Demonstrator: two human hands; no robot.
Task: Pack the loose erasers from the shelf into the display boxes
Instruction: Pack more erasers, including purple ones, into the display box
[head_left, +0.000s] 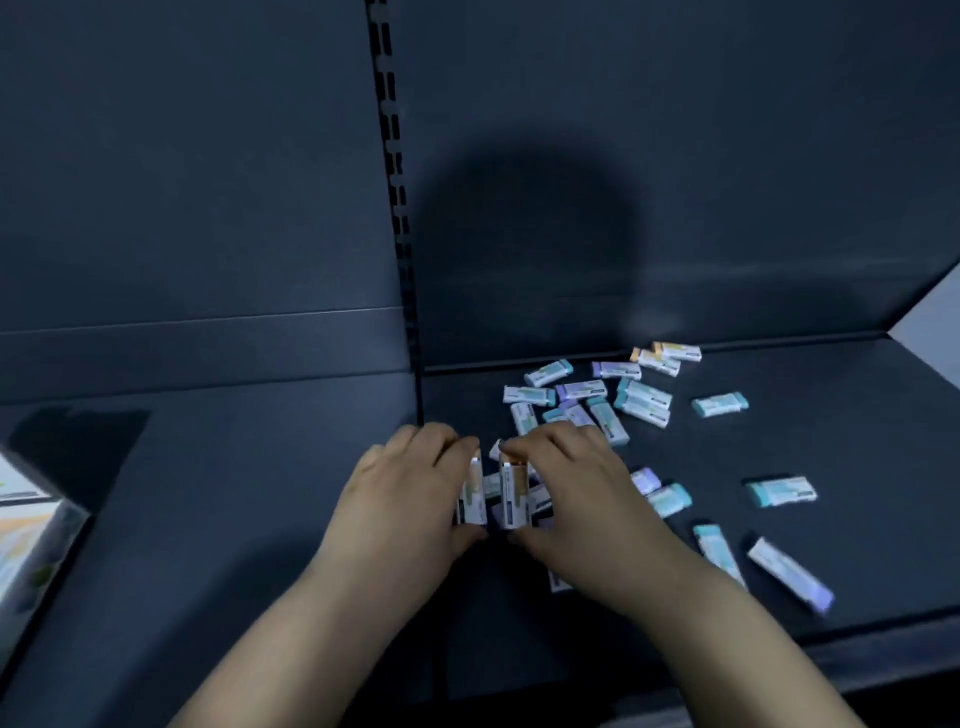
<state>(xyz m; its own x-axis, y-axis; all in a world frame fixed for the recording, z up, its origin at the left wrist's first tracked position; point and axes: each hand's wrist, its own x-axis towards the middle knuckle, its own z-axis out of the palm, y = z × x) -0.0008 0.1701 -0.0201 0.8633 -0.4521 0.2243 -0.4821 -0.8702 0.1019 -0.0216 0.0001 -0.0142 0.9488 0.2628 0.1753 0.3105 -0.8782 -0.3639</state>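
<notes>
Fingers (457, 447) of your left hand (400, 499) are curled round an eraser (471, 493) standing on its long edge, thumb at its near end and fingertips over its far end. Your right hand (566, 493) grips a second eraser (514, 493) the same way, just beside the first, the two hands almost touching above the dark shelf (260, 493). Both held erasers have white sleeves with printing too blurred to read.

More erasers lie under and between your hands, partly hidden. Beyond your right hand, toward the far right, a loose pile of erasers (602, 395) spreads up to the back panel, with teal, purple and orange ends showing. One teal eraser (719, 404) lies apart, further right. Nearer you on the right lie several more, among them a teal one (781, 491) and a long white one with a purple end (789, 579).

At the left edge, near you, a corner of a display box (28, 530) shows, blurred and cut off by the frame, well apart from the erasers. A slotted upright (397, 208) divides the back panel.
</notes>
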